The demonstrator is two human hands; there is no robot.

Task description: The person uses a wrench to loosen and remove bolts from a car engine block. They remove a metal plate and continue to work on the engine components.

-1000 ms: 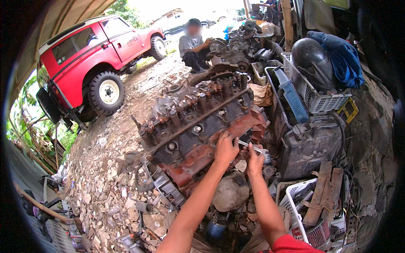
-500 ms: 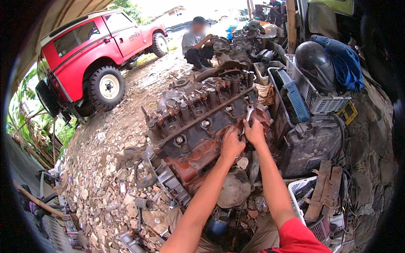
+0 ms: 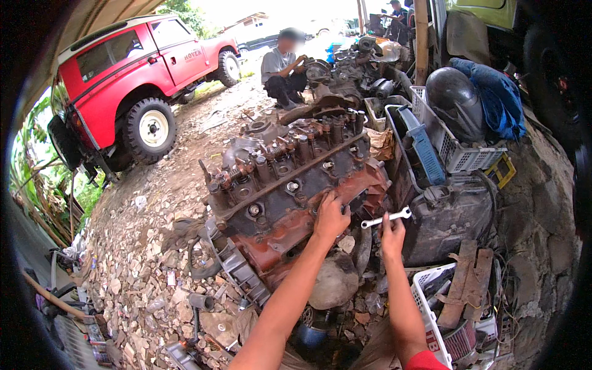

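A worn engine, its rusty reddish-brown block under a blackened upper part with rockers and springs on top, sits tilted in front of me. My left hand is at the block's near right side, fingers curled against it; what they grip, if anything, is hidden. My right hand is closed on a silver combination wrench, held roughly level between thumb and fingers, apart from the engine. Bright spark-plug-like fittings stick out along the engine's dark side. A rounded stone or stump is below my left wrist.
To the right stand a dark jerrycan-like container, white crates with a black helmet, and a lower white basket of parts. Rubble covers the left ground. A person crouches beyond, near a red off-road vehicle.
My right hand has drawn back from the engine toward the right and down, taking the wrench off it. My left hand has shifted slightly left and stays at the block. The view has moved slightly.
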